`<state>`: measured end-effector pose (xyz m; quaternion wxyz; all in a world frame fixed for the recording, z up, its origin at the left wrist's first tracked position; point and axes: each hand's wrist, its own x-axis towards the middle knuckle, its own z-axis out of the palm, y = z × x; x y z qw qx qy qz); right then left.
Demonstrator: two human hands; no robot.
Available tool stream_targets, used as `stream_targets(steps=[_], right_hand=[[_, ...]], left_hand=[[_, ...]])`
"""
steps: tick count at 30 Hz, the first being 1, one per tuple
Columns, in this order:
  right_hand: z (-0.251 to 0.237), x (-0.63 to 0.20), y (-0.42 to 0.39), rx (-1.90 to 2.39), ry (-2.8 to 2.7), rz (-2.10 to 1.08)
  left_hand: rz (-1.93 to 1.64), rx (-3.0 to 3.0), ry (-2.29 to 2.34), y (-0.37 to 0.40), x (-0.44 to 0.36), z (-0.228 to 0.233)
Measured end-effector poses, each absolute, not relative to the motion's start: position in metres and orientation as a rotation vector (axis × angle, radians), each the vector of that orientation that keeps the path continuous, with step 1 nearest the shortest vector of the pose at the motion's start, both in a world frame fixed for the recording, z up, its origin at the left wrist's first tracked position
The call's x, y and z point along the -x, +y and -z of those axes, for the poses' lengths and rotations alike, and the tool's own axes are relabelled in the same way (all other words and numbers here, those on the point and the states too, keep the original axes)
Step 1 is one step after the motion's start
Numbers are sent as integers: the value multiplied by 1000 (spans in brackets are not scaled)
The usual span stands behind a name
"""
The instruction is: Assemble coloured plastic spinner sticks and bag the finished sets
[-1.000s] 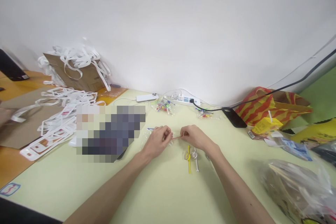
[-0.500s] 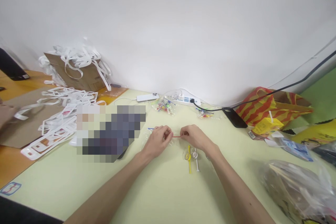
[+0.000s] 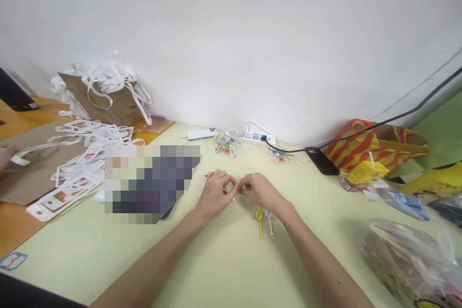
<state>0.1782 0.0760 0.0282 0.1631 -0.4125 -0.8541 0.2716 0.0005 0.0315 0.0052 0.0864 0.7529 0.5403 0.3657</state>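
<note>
Left hand (image 3: 215, 193) and right hand (image 3: 260, 190) meet above the bench (image 3: 224, 269), fingertips close together. The fingers of each hand are closed in a pinch; whether a part lies between them cannot be told. Yellow part (image 3: 260, 226) and white part (image 3: 271, 227): side by side on the bench, at 5 o'clock from the fingertips. Blue part (image 3: 206, 175): at 11 o'clock from the left hand, mostly hidden. Coloured pieces (image 3: 226, 147): on the bench, near 11 o'clock from the fingertips
</note>
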Motion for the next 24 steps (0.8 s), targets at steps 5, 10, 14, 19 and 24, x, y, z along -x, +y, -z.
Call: stream_targets(steps=[5, 10, 14, 19, 24], right_hand=[[-16, -166, 75, 1212, -2361, -825], [-9, -159, 74, 1232, -2304, -916], [-23, -174, 78, 1221, -2344, -1022], [-59, -213, 81, 1307, -2399, -957], [-76, -219, 67, 1573, -2709, -947]], left_hand=[[-1094, -2243, 1616, 31, -2, -3], [-1106, -2215, 1622, 31, -1, -1], [-1102, -2177, 1612, 31, -2, -2], [-1105, -2118, 1635, 34, -1, 2], [-1107, -2106, 1640, 35, 0, 4]])
